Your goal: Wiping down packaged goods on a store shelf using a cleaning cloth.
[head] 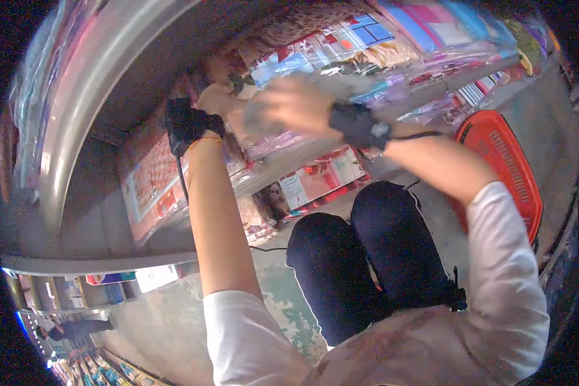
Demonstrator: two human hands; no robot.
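My left hand (217, 103) reaches in over plastic-wrapped packages on a low shelf, a black device strapped around its wrist. Its fingertips are lost in the dark beside the packs. Close to its right, my right hand (294, 103) is blurred by motion above a clear-wrapped package (282, 144). A greyish blur lies about its fingers, and I cannot tell whether it is a held cloth. Behind the hands lie packaged textiles with blue, red and white printed inserts (323, 48). Left of my left forearm, a pink patterned pack (152, 186) rests on the shelf.
A curved metal post or edge (96, 91) rises at left. Below the shelf are more printed packages (318, 181). A red slotted plastic object (504, 169) stands on the floor to my right. My knees (352, 241) are bent before the shelf. A person (79, 329) is far off at lower left.
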